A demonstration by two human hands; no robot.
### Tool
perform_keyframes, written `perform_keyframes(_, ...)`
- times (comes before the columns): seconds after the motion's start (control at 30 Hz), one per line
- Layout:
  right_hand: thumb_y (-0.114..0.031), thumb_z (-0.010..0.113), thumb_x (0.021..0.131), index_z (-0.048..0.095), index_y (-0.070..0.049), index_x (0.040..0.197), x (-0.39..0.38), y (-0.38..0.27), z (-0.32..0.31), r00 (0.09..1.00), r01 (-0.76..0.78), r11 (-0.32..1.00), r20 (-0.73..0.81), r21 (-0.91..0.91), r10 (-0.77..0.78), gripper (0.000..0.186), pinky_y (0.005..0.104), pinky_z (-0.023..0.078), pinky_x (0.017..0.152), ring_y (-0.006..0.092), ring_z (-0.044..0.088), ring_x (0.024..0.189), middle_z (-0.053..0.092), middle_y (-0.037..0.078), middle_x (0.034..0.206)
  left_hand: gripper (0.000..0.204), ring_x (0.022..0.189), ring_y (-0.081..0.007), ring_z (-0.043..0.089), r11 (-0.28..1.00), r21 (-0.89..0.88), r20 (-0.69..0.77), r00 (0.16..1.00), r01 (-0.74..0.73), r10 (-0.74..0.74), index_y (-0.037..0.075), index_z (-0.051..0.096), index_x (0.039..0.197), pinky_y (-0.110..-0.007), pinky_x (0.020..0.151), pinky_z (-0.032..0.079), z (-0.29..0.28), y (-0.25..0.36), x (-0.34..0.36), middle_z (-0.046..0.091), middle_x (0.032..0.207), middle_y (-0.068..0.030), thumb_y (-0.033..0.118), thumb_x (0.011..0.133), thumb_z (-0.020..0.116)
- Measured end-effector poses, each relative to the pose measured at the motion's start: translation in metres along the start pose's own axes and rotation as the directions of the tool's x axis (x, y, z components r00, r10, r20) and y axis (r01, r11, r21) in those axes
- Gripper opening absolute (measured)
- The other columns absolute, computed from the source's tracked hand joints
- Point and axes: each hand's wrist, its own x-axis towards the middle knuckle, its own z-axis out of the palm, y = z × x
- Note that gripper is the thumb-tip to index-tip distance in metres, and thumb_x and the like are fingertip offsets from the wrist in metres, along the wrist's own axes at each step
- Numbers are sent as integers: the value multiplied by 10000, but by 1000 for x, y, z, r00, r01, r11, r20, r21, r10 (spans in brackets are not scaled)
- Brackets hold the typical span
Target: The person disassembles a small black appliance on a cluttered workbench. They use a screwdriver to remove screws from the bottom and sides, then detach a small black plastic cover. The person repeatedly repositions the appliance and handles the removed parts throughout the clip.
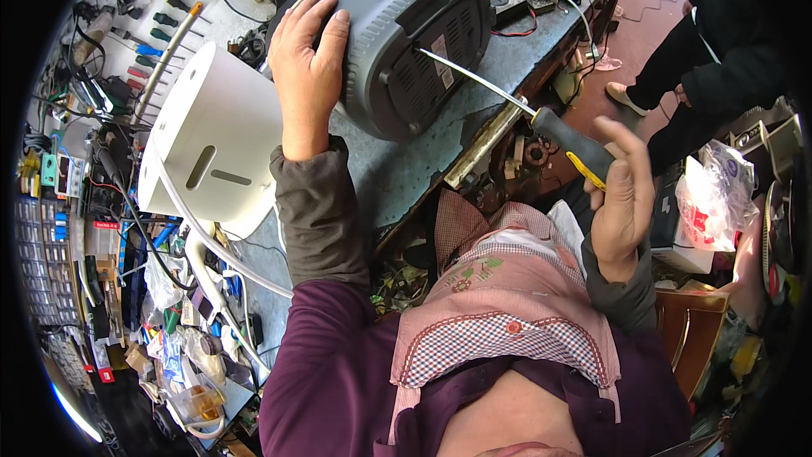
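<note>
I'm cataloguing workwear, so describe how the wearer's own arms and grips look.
The left grip and right grip are bare hands, without gloves. The sleeves are dark purple; over their lower parts go loose, wrinkled, dark grey-brown covers, gathered at the left wrist.

Left hand [306, 68]: is resting palm down, fingers bending slightly, thumb spreading
Left arm [321, 220]: is extending forward
Right hand [624, 203]: is curving its fingers loosely
Right arm [628, 292]: is pointing forward

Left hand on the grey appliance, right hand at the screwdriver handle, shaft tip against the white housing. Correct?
Wrong object: the head view shows the shaft tip at the grey appliance, not the white housing. Left hand and right hand are as stated.
</note>
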Motion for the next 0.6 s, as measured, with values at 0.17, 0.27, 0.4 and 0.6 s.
perform_keyframes(0.17,-236,611,1150,511,51,1616,4,4,7,986,165,981,-1,100,-166,556,310,504,967,155,604,1071,649,140,1276,396,1416,-408,668,1000,6,0,1000,2,-2,75,849,1313,-503,1232,473,3,2,0,772,1445,-212,355,1044,774)
perform_keyframes(0.27,-243,632,1142,433,57,1656,1,9,-8,1000,2,1000,30,30,-3,627,309,510,967,160,606,1084,636,139,1308,396,1427,-409,660,1000,14,-4,1000,4,-4,84,848,1319,-503,1238,465,0,-1,0,771,1449,-207,362,1045,775)
perform_keyframes(0.4,-261,592,1167,475,54,1632,9,10,9,981,190,981,-48,40,-188,573,284,518,880,132,621,970,672,88,1173,392,1437,-420,652,1000,-4,9,1000,5,-5,95,850,1319,-503,1245,460,3,2,2,769,1456,-203,368,1047,774)
perform_keyframes(0.6,-161,547,1134,447,49,1647,3,5,8,983,172,985,-53,-34,-173,563,291,522,906,138,601,996,659,106,1193,386,1436,-428,653,1000,-9,-2,1000,-2,2,91,851,1312,-506,1244,466,6,2,0,772,1448,-207,359,1044,778)
